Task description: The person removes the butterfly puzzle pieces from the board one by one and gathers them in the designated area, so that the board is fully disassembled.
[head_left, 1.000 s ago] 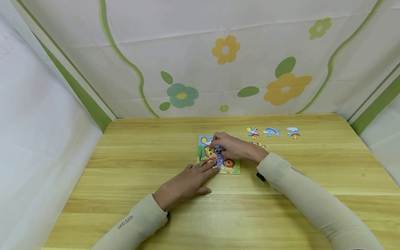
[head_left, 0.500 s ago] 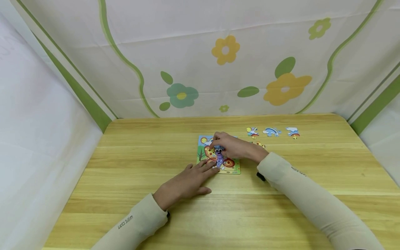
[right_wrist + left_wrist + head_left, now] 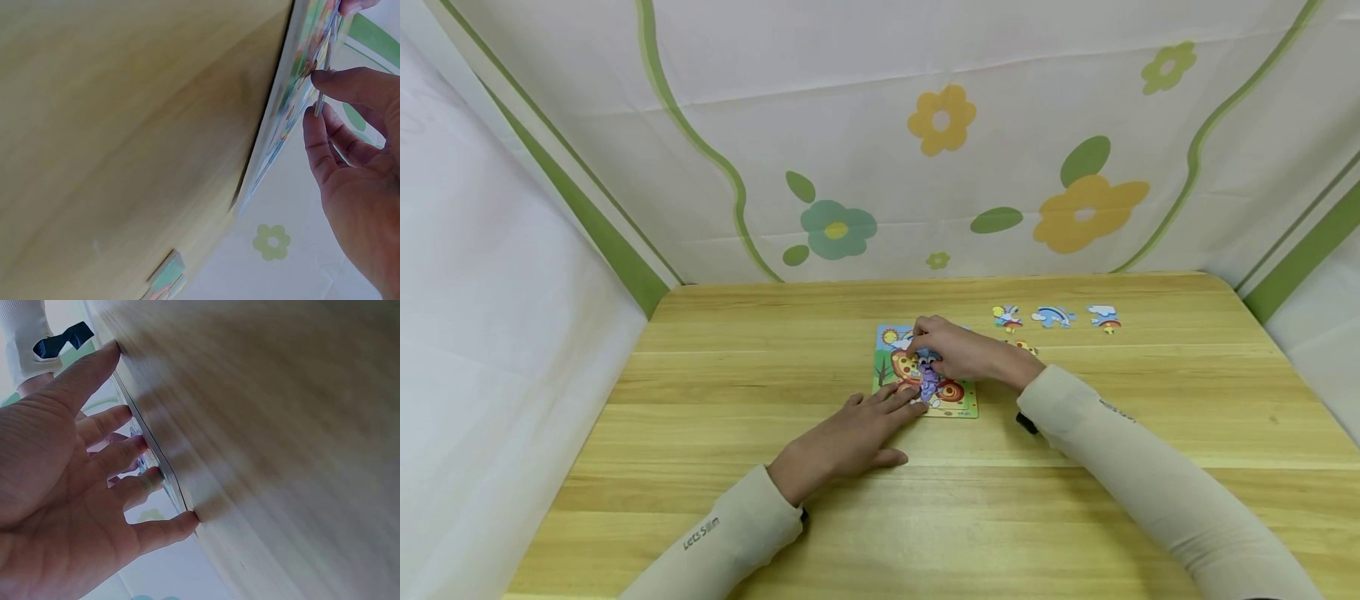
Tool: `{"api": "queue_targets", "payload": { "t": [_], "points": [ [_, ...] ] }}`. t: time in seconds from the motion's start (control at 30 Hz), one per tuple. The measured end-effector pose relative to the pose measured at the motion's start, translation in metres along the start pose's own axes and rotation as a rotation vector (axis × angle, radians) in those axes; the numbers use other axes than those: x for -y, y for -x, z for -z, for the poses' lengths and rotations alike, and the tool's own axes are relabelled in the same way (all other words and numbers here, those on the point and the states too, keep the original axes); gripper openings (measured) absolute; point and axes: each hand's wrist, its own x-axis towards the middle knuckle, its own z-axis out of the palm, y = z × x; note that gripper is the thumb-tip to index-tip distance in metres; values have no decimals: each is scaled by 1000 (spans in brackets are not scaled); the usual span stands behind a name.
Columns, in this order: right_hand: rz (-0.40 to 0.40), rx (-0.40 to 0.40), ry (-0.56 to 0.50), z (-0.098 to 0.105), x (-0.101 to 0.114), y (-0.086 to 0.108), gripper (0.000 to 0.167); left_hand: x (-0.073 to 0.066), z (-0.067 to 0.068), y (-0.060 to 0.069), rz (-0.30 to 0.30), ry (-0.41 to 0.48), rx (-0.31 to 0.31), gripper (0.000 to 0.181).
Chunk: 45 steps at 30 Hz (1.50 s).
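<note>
We are resting our left hand (image 3: pixel 857 432), fingers extended, on the puzzle board (image 3: pixel 968 412) lying on the counter (image 3: pixel 722 375); beyond, our right hand (image 3: pixel 961 353) is pinching a tilted piece (image 3: pixel 319 105) over it, perhaps risking dislodging seated pieces (image 3: pixel 951 392) by twisting.

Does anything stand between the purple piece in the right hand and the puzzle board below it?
Nothing visible stands between the purple piece in the right hand and the puzzle board. The left hand has fingers near the piece's lower end; whether any is underneath cannot be seen.
</note>
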Motion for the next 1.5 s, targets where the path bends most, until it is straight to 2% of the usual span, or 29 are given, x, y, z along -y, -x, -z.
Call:
{"api": "queue_targets", "payload": {
  "t": [0.6, 1.0, 1.27, 1.5],
  "points": [
    [-17, -25, 2, -2, 0, 1, 36, 0, 0, 0, 21, -5, 21, 73],
    [-12, -80, -54, 3, -2, 8, 36, 0, 0, 1, 6, 23, 15, 71],
    [-25, -119, -21, 9, -6, 21, 35, 0, 1, 1, 5, 8, 14, 71],
    [-29, -166, -5, 16, -13, 40, 36, 0, 0, 0, 1, 0, 5, 72]
  ]
}}
